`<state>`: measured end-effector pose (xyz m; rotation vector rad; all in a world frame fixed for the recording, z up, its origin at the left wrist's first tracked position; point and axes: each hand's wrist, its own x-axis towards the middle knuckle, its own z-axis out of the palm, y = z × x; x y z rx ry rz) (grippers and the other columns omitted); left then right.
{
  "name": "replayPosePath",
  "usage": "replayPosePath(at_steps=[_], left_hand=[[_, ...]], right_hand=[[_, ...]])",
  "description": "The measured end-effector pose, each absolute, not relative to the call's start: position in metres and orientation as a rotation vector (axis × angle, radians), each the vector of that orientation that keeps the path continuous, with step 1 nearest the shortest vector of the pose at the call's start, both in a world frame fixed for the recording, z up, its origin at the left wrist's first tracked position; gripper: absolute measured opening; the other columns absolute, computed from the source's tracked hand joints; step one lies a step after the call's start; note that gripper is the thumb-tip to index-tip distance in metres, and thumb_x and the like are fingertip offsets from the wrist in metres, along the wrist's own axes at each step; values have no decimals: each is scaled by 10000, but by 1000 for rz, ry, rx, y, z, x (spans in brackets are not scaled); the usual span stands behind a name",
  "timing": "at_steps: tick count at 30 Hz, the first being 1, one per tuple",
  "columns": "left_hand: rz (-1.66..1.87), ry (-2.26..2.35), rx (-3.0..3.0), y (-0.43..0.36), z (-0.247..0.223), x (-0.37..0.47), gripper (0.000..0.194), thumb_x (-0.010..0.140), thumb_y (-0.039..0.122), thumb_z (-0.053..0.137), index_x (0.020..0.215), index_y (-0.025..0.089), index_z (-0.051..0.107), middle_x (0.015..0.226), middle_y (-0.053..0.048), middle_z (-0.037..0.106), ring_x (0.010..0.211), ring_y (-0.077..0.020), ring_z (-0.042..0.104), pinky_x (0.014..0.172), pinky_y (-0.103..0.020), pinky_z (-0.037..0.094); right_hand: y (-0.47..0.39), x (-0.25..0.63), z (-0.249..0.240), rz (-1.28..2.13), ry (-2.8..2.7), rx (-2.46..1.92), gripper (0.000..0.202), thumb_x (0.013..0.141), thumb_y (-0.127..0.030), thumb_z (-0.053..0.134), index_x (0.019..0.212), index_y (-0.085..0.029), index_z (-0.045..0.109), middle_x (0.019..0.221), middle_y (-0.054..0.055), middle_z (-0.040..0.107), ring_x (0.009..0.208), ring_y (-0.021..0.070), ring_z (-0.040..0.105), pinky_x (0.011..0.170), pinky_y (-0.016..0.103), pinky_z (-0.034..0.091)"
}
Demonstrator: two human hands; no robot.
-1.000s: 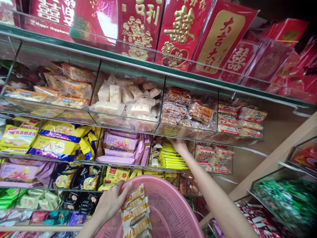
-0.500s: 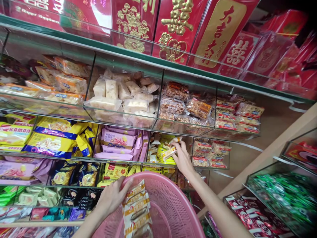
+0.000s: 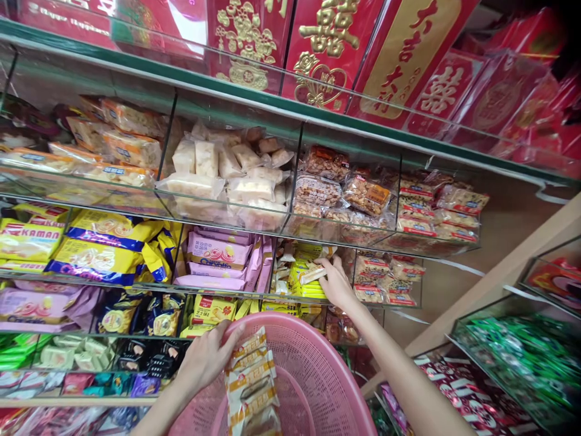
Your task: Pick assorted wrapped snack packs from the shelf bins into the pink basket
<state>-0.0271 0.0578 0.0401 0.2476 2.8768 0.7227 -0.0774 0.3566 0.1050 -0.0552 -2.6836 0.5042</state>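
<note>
My left hand (image 3: 206, 357) is closed over the left rim of a pink plastic basket (image 3: 342, 369), its thumb on the inner side. Beside that thumb, a strip of white and gold wrapped snack packets (image 3: 254, 393) lies inside the basket; whether the thumb presses on it I cannot tell. Up in a glass shelf compartment, my right hand (image 3: 338, 284) pinches a small wrapped snack bar (image 3: 313, 275) between thumb and fingers. Bright yellow packets (image 3: 299, 287) lie right behind and below this bar. The right palm is turned away from view.
Clear dividers split the shelves. Purple cookie packs (image 3: 218, 254) fill the compartment to the left, sesame-coloured bars (image 3: 385, 278) the one to the right. A glass lip (image 3: 336, 239) runs just above my right hand. Green-wrapped sweets (image 3: 521, 351) fill a bin at right.
The snack bar in my right hand has turned, so its printed front shows less and a pale side more. My left hand and the basket have hardly moved.
</note>
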Motion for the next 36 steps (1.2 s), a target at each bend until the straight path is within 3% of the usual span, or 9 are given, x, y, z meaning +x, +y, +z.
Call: replayPosePath(at_steps=[6,15,19,22,24,28,32,36], left_hand=[[713,2875,255,58,41,-26,562,854,583,185,1073,224,557,970,-113,694,1024,-302,618,819,-375,413],[782,2859,257,63,38,-29,577,834,617,200,1037,213,559,986,-132,693,1015,-320,617,833,-406,414],[783,2852,252,63,39,-29,565,839,601,203,1037,208,558,991,-139,692,1010,-324,617,830,-412,416],[764,2864,248,62,42,-28,557,841,600,198,1011,219,566,965,-132,699,996,-323,624,814,-404,418],[745,2872,223,62,45,-27,553,839,602,205,1015,226,571,974,-125,700,1005,-319,622,817,-394,416],[734,2879,189,63,48,-26,569,834,608,215,1064,229,572,1011,-124,697,1030,-315,613,832,-389,415],[731,2884,192,64,45,-29,580,835,599,215,1094,220,570,994,-128,701,1014,-316,620,830,-391,418],[731,2878,201,64,41,-32,608,834,606,207,1136,204,549,1022,-139,692,1026,-321,612,840,-397,412]], right_hand=[[368,-75,102,577,-2738,85,640,650,41,397,1213,-237,523,1144,88,453,1122,207,513,992,352,372],[367,-62,101,668,-2719,175,618,644,-117,502,1258,-176,462,1245,120,420,1183,250,459,1023,399,342],[366,-59,102,665,-2703,182,492,665,-144,512,1154,-186,536,1206,111,455,1172,244,464,1017,412,336],[364,-56,106,668,-2651,191,226,711,-232,550,931,-198,590,1118,95,515,1086,239,517,950,409,383],[363,-55,108,681,-2594,186,160,726,-332,583,821,-204,562,1076,90,542,1030,241,541,888,396,414],[363,-56,111,710,-2506,170,296,715,-486,603,743,-221,474,951,69,585,910,229,573,785,352,435],[364,-58,118,680,-2472,-41,331,787,-552,493,741,-230,432,726,28,595,707,205,585,651,299,422],[358,-61,129,443,-2478,-288,461,788,-640,433,922,-202,484,757,81,648,686,249,615,606,311,406]])
